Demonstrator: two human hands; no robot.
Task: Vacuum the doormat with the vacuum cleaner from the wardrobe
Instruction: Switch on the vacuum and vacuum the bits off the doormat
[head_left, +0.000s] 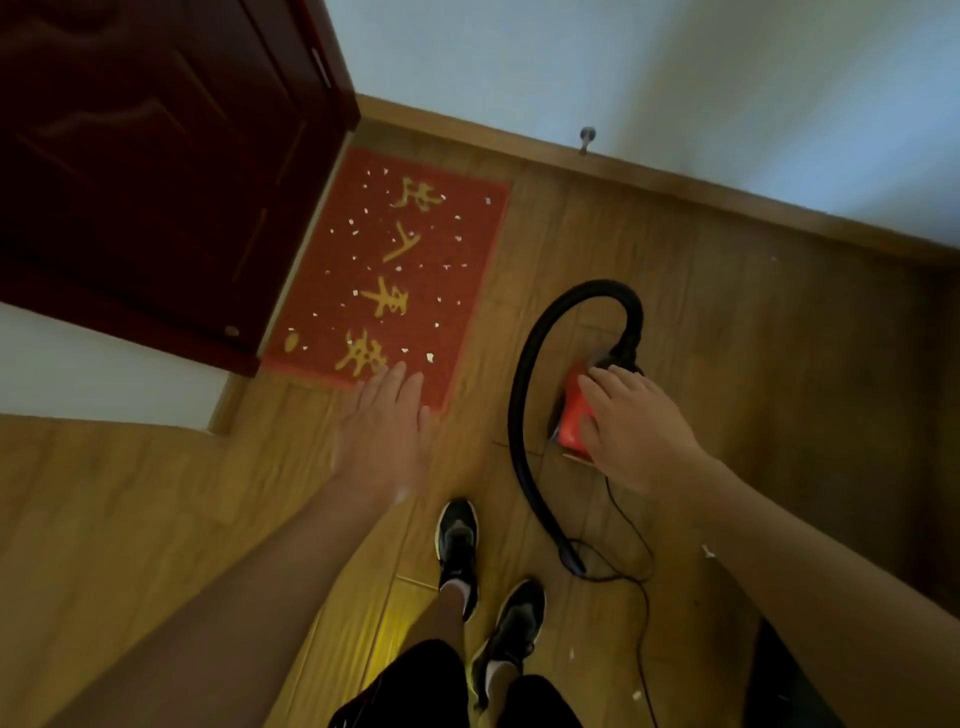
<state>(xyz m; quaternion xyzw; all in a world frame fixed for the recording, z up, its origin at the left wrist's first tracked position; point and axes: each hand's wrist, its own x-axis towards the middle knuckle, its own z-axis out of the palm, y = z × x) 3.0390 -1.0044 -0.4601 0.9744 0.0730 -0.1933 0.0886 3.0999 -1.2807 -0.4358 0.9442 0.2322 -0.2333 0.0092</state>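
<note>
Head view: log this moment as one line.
vacuum cleaner: on floor, right of doormat | right hand: over its red body | left hand: open, empty | doormat: littered with scraps

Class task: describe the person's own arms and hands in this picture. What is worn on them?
The left hand and right hand are ungloved, with no ring, watch or bracelet showing. No sleeve is in view on either arm.

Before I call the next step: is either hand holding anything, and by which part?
Nothing is gripped. The left hand is open; the right hand is spread over the red body of the vacuum cleaner, fingers uncurled.
</note>
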